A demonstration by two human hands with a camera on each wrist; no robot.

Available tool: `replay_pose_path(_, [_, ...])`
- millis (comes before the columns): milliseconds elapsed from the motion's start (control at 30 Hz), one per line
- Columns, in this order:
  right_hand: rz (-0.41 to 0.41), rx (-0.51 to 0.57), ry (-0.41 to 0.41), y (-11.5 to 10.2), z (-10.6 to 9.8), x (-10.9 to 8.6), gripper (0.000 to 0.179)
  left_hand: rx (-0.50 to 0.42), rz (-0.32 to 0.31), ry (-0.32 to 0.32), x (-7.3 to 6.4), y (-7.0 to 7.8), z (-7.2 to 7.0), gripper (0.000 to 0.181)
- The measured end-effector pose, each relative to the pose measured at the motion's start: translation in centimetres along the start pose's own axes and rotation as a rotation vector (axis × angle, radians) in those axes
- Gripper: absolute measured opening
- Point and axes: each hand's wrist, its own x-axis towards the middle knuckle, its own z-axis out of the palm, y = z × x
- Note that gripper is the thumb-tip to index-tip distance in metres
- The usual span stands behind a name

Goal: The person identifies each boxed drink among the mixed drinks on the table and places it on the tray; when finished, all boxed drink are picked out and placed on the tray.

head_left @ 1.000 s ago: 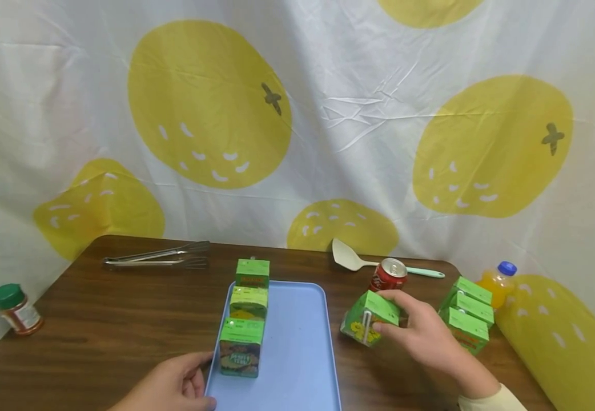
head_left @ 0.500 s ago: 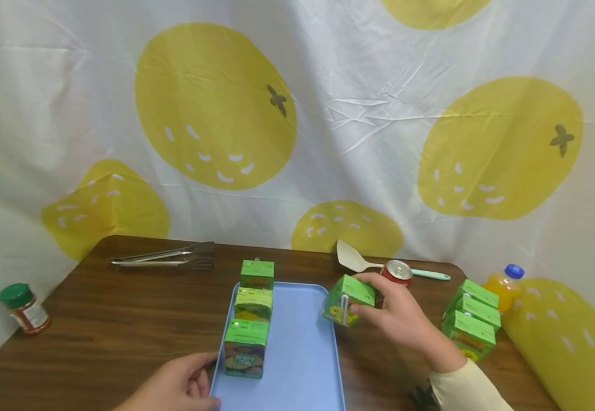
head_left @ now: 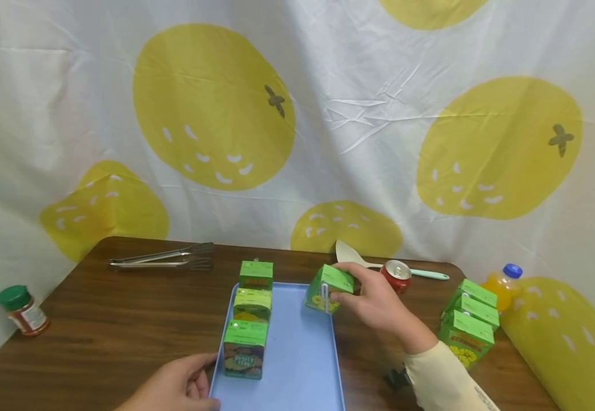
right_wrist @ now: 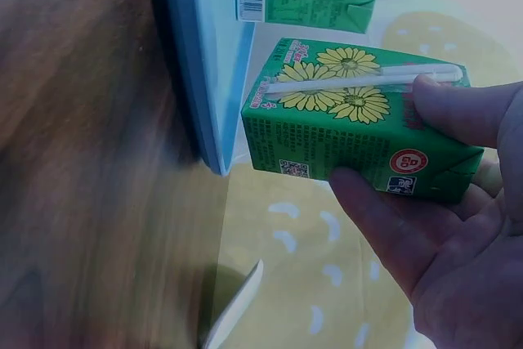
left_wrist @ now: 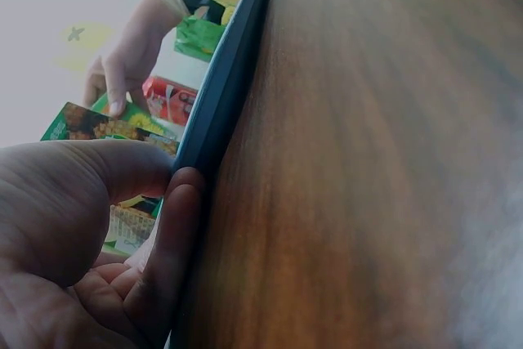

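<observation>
My right hand (head_left: 380, 299) grips a green drink carton (right_wrist: 351, 116) with yellow flowers and a straw on its side. The carton is tilted over the far right corner of a light blue tray (head_left: 297, 354), and in the right wrist view its base is apart from the tray. My left hand (head_left: 171, 385) holds the tray's left edge, thumb and fingers at the rim in the left wrist view. Along the tray's left side stand three green cartons in a row: a front one (head_left: 244, 357), a middle one (head_left: 253, 305) and a back one (head_left: 256, 275).
Three more green cartons (head_left: 469, 319) stand at the right, beside an orange drink bottle (head_left: 503, 288). A red can (head_left: 396, 277) and a spatula (head_left: 351, 254) lie behind my right hand. Tongs (head_left: 161, 257) lie at the back left; a spice jar (head_left: 24, 311) stands far left.
My right hand has carried the carton leftward from beside the can to above the tray's far right corner. The left hand has stayed on the tray's edge.
</observation>
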Motion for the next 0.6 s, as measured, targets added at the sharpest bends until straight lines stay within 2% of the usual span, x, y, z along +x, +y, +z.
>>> replay_pose_path(233, [0.015,0.003,-0.031,0.0,1.3,1.4,0.049,-0.017,0.000,-0.001,0.0,-0.3,0.0,0.088])
replay_pose_path(400, [0.011,0.008,-0.048,0.1,2.1,2.2,0.048,-0.025,0.027,-0.005,0.0,-0.4,0.0,0.087])
replay_pose_path(600, [0.013,-0.013,-0.066,0.0,2.6,2.9,0.049,-0.017,-0.003,-0.003,0.1,-0.3,0.0,0.087])
